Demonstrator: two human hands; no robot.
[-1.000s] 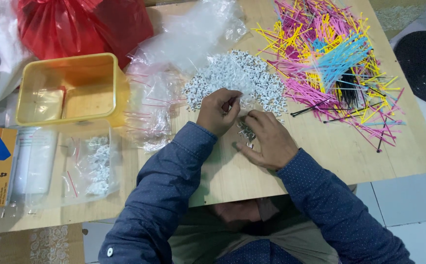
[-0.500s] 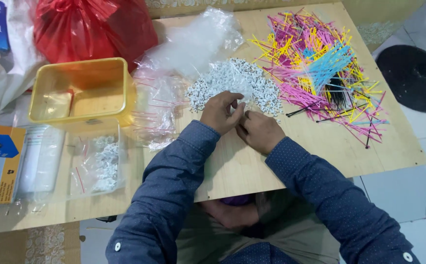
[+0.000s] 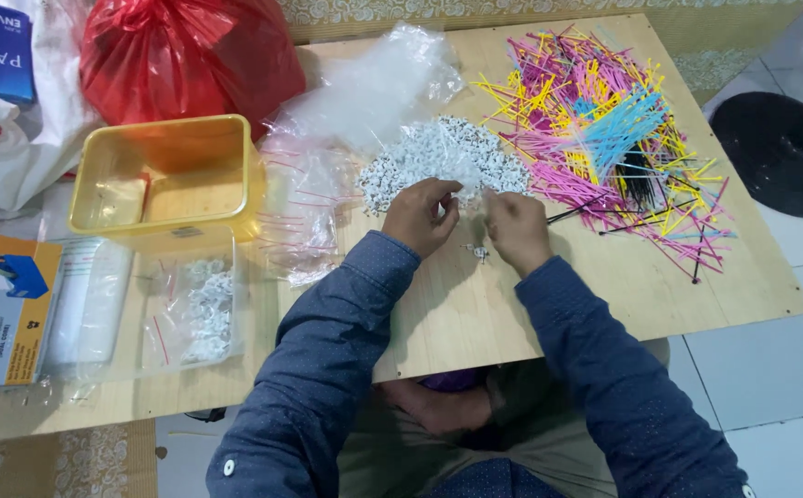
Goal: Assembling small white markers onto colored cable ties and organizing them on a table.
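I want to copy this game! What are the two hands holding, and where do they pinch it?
It cannot be told: the left hand and right hand meet fingertip to fingertip beside the pile of small white pieces, hiding anything between them.

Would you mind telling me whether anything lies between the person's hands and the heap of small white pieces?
Nothing visible does. The left hand and right hand sit at the near edge of the heap of small white pieces, with only bare table around them.

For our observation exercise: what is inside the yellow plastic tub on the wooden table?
The yellow plastic tub shows only a pale translucent patch, perhaps a clear bag, on its floor; its near inner wall is hidden by the rim.
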